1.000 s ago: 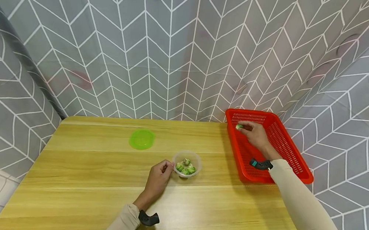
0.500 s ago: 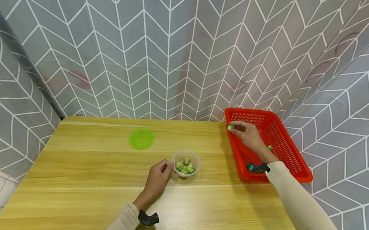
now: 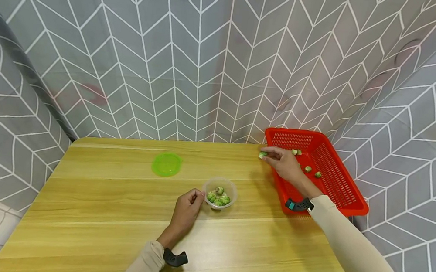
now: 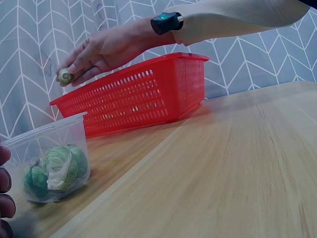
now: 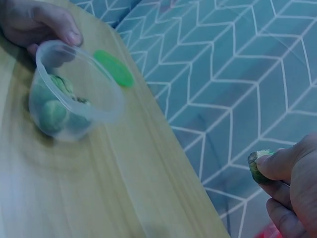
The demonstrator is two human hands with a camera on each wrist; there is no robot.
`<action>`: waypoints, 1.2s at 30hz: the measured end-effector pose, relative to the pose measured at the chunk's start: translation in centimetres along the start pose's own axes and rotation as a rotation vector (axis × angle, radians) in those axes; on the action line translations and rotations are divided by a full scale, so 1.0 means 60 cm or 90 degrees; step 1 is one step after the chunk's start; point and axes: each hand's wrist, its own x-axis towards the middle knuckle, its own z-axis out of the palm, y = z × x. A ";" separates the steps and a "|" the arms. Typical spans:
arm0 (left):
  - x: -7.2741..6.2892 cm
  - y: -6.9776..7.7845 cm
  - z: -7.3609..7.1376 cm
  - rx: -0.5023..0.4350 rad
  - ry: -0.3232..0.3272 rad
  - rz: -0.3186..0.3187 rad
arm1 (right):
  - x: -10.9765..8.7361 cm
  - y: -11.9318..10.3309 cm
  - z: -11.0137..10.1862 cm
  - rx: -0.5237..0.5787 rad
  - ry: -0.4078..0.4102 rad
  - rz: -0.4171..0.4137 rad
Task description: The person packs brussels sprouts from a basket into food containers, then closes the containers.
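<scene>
Between thumb and fingertips my right hand (image 3: pixel 287 164) pinches a Brussels sprout (image 3: pixel 262 155), held out past the left rim of the red plastic basket (image 3: pixel 341 167). In the right wrist view the sprout (image 5: pixel 259 168) shows its pale cut end. My left hand (image 3: pixel 188 209) grips the edge of a clear plastic container (image 3: pixel 221 183), its thumb at the rim in the right wrist view. Several Brussels sprouts (image 4: pixel 58 168) lie inside that container. More sprouts (image 3: pixel 308 169) rest on the basket's floor, partly hidden by my right hand and forearm.
A round green lid (image 3: pixel 167 165) lies on the wooden table (image 3: pixel 96 212), behind and left of the container. The basket stands at the table's right end. A grey patterned curtain (image 3: pixel 178 62) hangs along the back and sides.
My right hand has moved left with the sprout, from over the basket to past its left rim. More sprouts in the basket have come into sight. My left hand and the container stay put.
</scene>
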 end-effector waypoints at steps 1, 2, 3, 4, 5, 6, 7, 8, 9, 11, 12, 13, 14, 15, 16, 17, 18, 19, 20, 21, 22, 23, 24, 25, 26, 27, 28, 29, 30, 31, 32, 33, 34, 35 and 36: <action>0.000 0.000 0.000 -0.001 0.000 0.000 | -0.001 -0.002 0.004 0.007 -0.003 -0.007; 0.000 0.000 0.000 0.000 0.000 0.000 | -0.003 -0.004 0.008 0.013 -0.006 -0.014; 0.000 0.000 0.000 -0.001 0.000 0.000 | -0.004 -0.006 0.013 0.020 -0.009 -0.022; 0.000 0.001 0.000 -0.001 0.000 0.000 | -0.006 -0.007 0.017 0.024 -0.013 -0.029; -0.001 0.001 0.000 -0.002 0.000 0.000 | -0.008 -0.009 0.021 0.024 -0.018 -0.034; -0.001 0.001 0.000 -0.002 0.000 -0.001 | -0.011 -0.010 0.026 0.029 -0.021 -0.033; -0.001 0.000 0.000 -0.002 0.001 -0.002 | -0.013 -0.012 0.031 0.030 -0.026 -0.034; 0.000 0.000 0.000 -0.001 0.001 -0.003 | -0.014 -0.013 0.036 0.031 -0.030 -0.034; 0.000 0.000 0.001 -0.001 0.001 -0.004 | -0.016 -0.014 0.041 0.034 -0.035 -0.033; 0.000 0.000 0.001 0.001 0.002 -0.005 | -0.020 -0.016 0.052 0.035 -0.047 -0.034; 0.000 0.000 0.001 0.001 0.002 -0.005 | -0.022 -0.018 0.057 0.037 -0.052 -0.036; 0.000 0.000 0.001 0.002 0.002 -0.004 | -0.023 -0.020 0.062 0.036 -0.059 -0.043; 0.000 0.000 0.002 0.001 0.003 -0.004 | -0.025 -0.021 0.067 0.038 -0.065 -0.050; 0.000 0.000 0.002 0.002 0.003 -0.004 | -0.026 -0.023 0.072 0.039 -0.070 -0.058; -0.001 0.000 0.002 0.002 0.003 -0.004 | -0.028 -0.024 0.077 0.040 -0.076 -0.066; -0.001 0.001 0.002 0.002 0.003 -0.004 | -0.029 -0.026 0.082 0.042 -0.080 -0.074; -0.001 0.001 0.002 0.003 0.004 -0.004 | -0.030 -0.028 0.087 0.049 -0.084 -0.080; -0.001 0.001 0.002 0.003 0.004 -0.005 | -0.031 -0.029 0.092 0.053 -0.087 -0.085; -0.001 0.001 0.002 0.004 0.004 -0.005 | -0.031 -0.030 0.097 0.057 -0.090 -0.088; -0.001 0.001 0.002 0.004 0.005 -0.005 | -0.032 -0.032 0.102 0.060 -0.094 -0.093; -0.001 0.001 0.002 0.004 0.004 -0.004 | -0.032 -0.033 0.106 0.061 -0.096 -0.095; -0.001 0.001 0.002 0.004 0.003 -0.004 | -0.033 -0.034 0.110 0.059 -0.096 -0.100; -0.001 0.000 0.002 0.003 0.002 -0.003 | -0.034 -0.035 0.114 0.057 -0.095 -0.103; 0.000 0.000 0.001 0.003 0.000 -0.002 | -0.035 -0.036 0.118 0.050 -0.093 -0.105; 0.000 0.000 0.001 0.002 -0.002 -0.001 | -0.036 -0.038 0.122 0.045 -0.092 -0.108; 0.000 0.000 0.001 0.000 -0.002 0.000 | -0.037 -0.039 0.126 0.035 -0.090 -0.111; 0.000 -0.001 0.000 -0.001 -0.004 0.002 | -0.038 -0.039 0.130 0.028 -0.088 -0.112; 0.000 -0.001 0.000 -0.003 -0.005 0.003 | -0.040 -0.040 0.134 0.024 -0.090 -0.117; 0.000 -0.001 0.000 -0.003 -0.005 0.004 | -0.041 -0.041 0.137 0.021 -0.092 -0.118; 0.000 -0.001 0.000 -0.003 -0.006 0.006 | -0.042 -0.042 0.140 0.014 -0.096 -0.121; 0.000 -0.001 0.000 -0.004 -0.006 0.007 | -0.044 -0.044 0.143 0.008 -0.101 -0.126; 0.000 -0.001 -0.001 -0.003 -0.006 0.008 | -0.045 -0.045 0.146 0.004 -0.106 -0.128; 0.000 -0.001 -0.001 -0.003 -0.006 0.009 | -0.047 -0.046 0.149 0.002 -0.111 -0.129; 0.000 -0.001 -0.001 -0.002 -0.005 0.010 | -0.048 -0.048 0.152 -0.001 -0.116 -0.132; 0.000 -0.001 -0.001 -0.001 -0.005 0.011 | -0.049 -0.049 0.154 -0.005 -0.120 -0.131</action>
